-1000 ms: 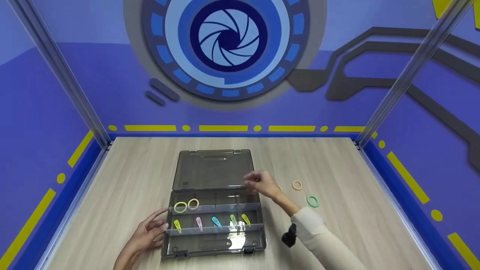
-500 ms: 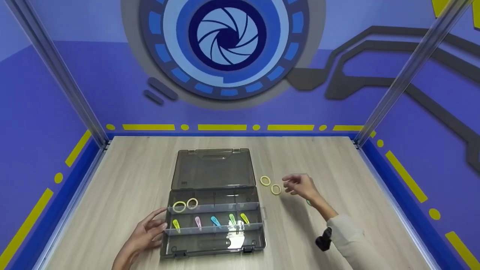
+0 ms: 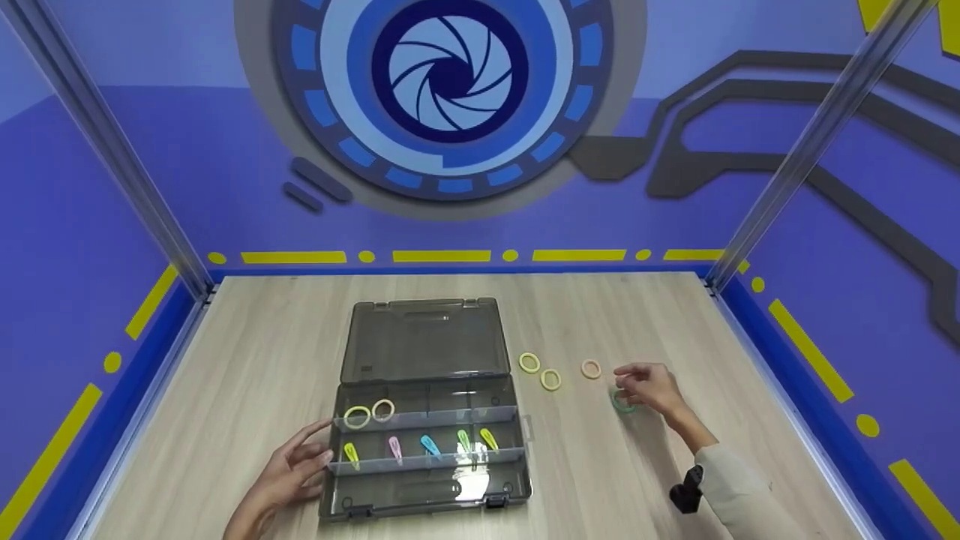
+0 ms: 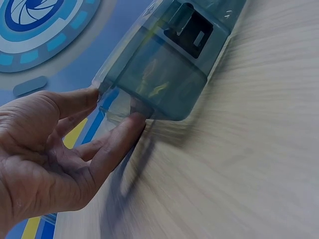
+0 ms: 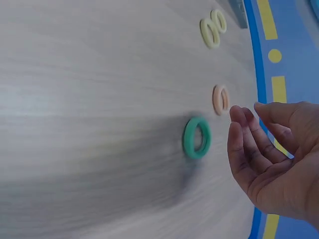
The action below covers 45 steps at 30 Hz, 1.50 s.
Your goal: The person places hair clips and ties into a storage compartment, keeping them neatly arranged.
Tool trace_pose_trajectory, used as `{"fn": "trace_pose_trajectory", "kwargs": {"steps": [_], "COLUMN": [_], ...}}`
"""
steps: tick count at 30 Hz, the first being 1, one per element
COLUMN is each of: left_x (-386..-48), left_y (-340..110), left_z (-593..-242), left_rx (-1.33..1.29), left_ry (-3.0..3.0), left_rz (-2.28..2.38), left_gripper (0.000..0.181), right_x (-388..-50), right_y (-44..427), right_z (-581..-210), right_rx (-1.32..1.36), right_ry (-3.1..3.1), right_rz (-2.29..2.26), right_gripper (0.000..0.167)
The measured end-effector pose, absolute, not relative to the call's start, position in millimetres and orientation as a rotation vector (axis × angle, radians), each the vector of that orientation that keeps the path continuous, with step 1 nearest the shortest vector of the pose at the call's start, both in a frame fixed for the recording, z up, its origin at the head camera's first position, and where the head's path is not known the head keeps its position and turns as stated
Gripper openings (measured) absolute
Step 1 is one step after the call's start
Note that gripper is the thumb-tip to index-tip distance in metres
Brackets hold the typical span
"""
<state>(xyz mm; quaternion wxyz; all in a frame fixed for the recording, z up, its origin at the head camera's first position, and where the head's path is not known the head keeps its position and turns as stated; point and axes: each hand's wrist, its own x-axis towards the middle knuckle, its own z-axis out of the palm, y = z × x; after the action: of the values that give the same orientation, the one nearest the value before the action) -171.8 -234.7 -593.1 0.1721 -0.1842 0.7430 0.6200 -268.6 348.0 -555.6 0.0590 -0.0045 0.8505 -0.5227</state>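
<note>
An open, dark see-through compartment box (image 3: 431, 480) stands on the table. My left hand (image 3: 292, 469) touches its left side with the fingertips; in the left wrist view, the fingers (image 4: 117, 142) meet the box's corner. My right hand (image 3: 651, 386) hovers beside and partly over a green hair tie (image 3: 621, 403), fingers loosely bent and holding nothing. In the right wrist view the green hair tie (image 5: 197, 138) lies apart from the fingertips. A peach hair tie (image 3: 591, 361) and two pale yellow hair ties (image 3: 550, 371) lie between that hand and the box.
The box's back compartment holds a yellow hair tie (image 3: 357, 408) and a cream hair tie (image 3: 383, 401). Several snap hair clips (image 3: 429, 445) lie in its middle row. The lid (image 3: 424, 341) is folded back. Blue walls (image 3: 480, 232) with metal posts surround the table.
My right hand has moved right from over the box's edge, past the yellow and peach hair ties, to the green one. My left hand has stayed at the box.
</note>
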Motion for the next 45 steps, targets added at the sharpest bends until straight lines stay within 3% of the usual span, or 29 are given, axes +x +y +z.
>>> {"fn": "trace_pose_trajectory", "kwargs": {"steps": [14, 21, 34, 45], "left_x": [-171, -169, -170, -170], "left_y": [-235, -236, -237, -241], "left_z": [-593, -595, -594, -594], "left_rx": [-0.527, -0.456, -0.475, -0.375], "left_ry": [2.106, 2.114, 2.101, 2.103], "left_rz": [1.778, 1.796, 1.773, 1.781], "left_gripper": [0.063, 0.071, 0.072, 0.074], "right_x": [-262, -261, -258, -260], "right_y": [364, 367, 374, 366], "right_z": [-579, -583, -591, -592], "right_rx": [0.190, 0.262, 0.259, 0.207], "right_ry": [2.652, 2.651, 2.709, 2.849], "right_rz": [-1.447, -1.466, -1.385, -1.270], "right_gripper": [0.026, 0.027, 0.025, 0.013]}}
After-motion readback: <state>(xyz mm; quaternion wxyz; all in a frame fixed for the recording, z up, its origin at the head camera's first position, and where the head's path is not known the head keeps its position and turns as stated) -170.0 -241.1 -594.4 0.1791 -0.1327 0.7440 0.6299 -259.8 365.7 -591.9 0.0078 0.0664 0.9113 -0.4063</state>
